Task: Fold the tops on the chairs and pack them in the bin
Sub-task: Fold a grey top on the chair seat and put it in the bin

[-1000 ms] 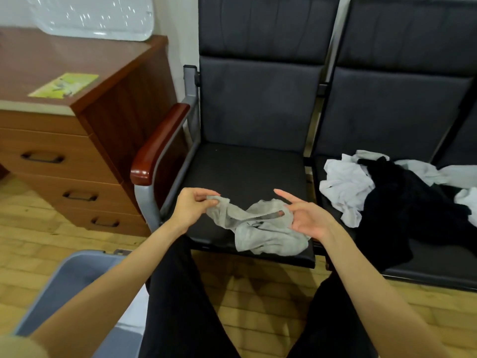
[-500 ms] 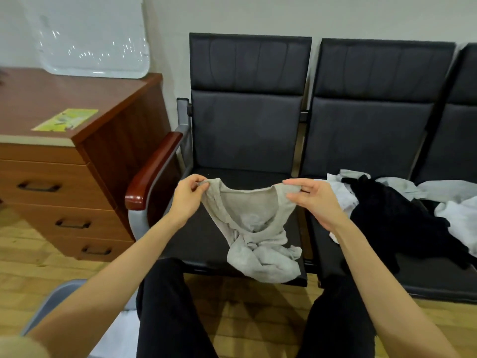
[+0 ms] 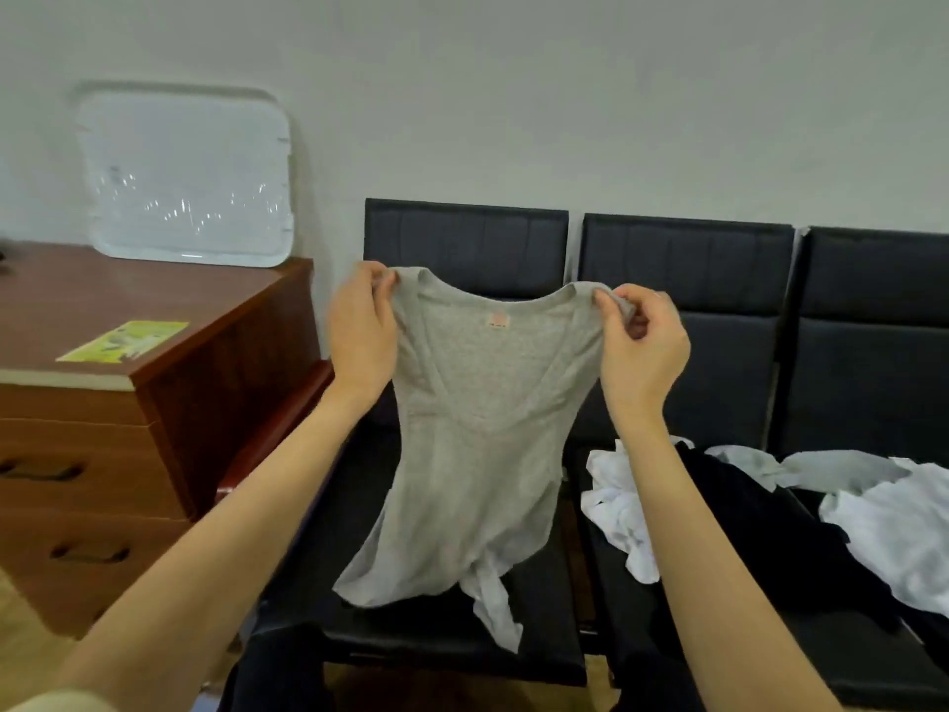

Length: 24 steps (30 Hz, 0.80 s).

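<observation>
The left hand (image 3: 362,336) and the right hand (image 3: 642,346) each keep a pinching grip on one shoulder of the grey top (image 3: 477,444), held up spread by its neckline in front of the leftmost chair (image 3: 462,238); its hem hangs just over that seat's front edge. On the next chair's (image 3: 688,259) seat lies a heap of white tops (image 3: 621,506) and a black top (image 3: 760,511), beside the right forearm; left of the chairs stands a wooden desk (image 3: 154,403) with a yellow leaflet (image 3: 123,341) near its front edge and a clear lid (image 3: 185,177) leaning at its back edge.
</observation>
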{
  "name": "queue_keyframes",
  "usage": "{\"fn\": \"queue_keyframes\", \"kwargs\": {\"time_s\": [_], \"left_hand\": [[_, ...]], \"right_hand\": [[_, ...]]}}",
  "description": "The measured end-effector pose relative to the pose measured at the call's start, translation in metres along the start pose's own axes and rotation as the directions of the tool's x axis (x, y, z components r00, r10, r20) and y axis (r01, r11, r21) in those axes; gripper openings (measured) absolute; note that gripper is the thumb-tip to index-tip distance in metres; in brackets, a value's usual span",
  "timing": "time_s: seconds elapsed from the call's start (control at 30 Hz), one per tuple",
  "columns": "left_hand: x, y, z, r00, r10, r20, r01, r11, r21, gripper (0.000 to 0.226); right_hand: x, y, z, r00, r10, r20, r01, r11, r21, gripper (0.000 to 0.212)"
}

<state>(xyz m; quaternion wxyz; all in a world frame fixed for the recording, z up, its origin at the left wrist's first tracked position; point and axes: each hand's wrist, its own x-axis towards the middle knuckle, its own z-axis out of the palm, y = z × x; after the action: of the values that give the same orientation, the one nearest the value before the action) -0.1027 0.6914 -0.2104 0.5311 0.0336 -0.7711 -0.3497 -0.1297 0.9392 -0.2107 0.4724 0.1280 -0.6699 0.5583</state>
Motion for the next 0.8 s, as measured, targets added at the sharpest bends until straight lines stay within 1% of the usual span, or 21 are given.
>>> {"fn": "queue_keyframes", "kwargs": {"time_s": [0.03,0.07,0.1,0.13,0.2,0.23,0.33,0.43,0.53,0.63,0.7,0.8], "left_hand": [[0.008,0.008,0.000,0.994,0.055,-0.095,-0.050,0.998,0.049,0.024],[0.016,0.015,0.000,0.978,0.106,-0.181,-0.092,0.992,0.087,0.025],[0.024,0.022,-0.001,0.959,0.133,-0.251,-0.116,0.990,0.085,0.025],[0.031,0.028,-0.004,0.951,0.122,-0.284,-0.118,0.993,0.029,0.025],[0.044,0.037,-0.010,0.956,0.038,-0.291,-0.077,0.989,-0.124,0.023],[0.052,0.039,-0.013,0.956,0.009,-0.292,-0.061,0.984,-0.168,0.023],[0.073,0.039,-0.025,0.953,0.039,-0.302,-0.087,0.985,-0.148,0.022],[0.094,0.039,-0.037,0.953,0.068,-0.294,-0.101,0.990,-0.097,0.023],[0.101,0.030,-0.041,0.979,0.065,-0.195,-0.075,0.996,-0.041,0.022],[0.092,0.008,-0.037,1.000,0.024,-0.004,-0.024,0.999,0.040,0.023],[0.079,-0.013,-0.033,0.991,-0.012,0.132,-0.003,0.994,0.113,0.024],[0.050,-0.046,-0.025,0.955,-0.075,0.288,0.009,0.975,0.224,0.024]], "right_hand": [[0.006,-0.006,0.004,0.998,-0.043,-0.045,0.043,0.999,0.005,0.011],[0.011,-0.014,0.007,0.996,-0.060,-0.058,0.063,0.997,0.042,0.009],[0.015,-0.022,0.011,0.998,-0.045,-0.047,0.050,0.993,0.103,0.008],[0.019,-0.030,0.014,1.000,-0.014,-0.020,0.017,0.987,0.161,0.008],[0.026,-0.040,0.021,1.000,0.024,0.016,-0.027,0.975,0.222,0.009],[0.032,-0.045,0.023,1.000,0.021,0.021,-0.025,0.970,0.241,0.009],[0.054,-0.056,0.025,0.999,0.003,0.048,-0.016,0.960,0.279,0.012],[0.076,-0.059,0.022,0.999,-0.036,0.037,0.025,0.960,0.279,0.020],[0.083,-0.044,0.023,0.995,-0.061,0.082,0.043,0.977,0.209,0.016],[0.073,-0.018,0.023,0.986,-0.011,0.167,-0.009,0.992,0.123,0.011],[0.059,0.005,0.021,0.971,0.059,0.232,-0.075,0.995,0.064,0.010],[0.030,0.042,0.014,0.931,0.158,0.329,-0.163,0.987,-0.012,0.014]]}}
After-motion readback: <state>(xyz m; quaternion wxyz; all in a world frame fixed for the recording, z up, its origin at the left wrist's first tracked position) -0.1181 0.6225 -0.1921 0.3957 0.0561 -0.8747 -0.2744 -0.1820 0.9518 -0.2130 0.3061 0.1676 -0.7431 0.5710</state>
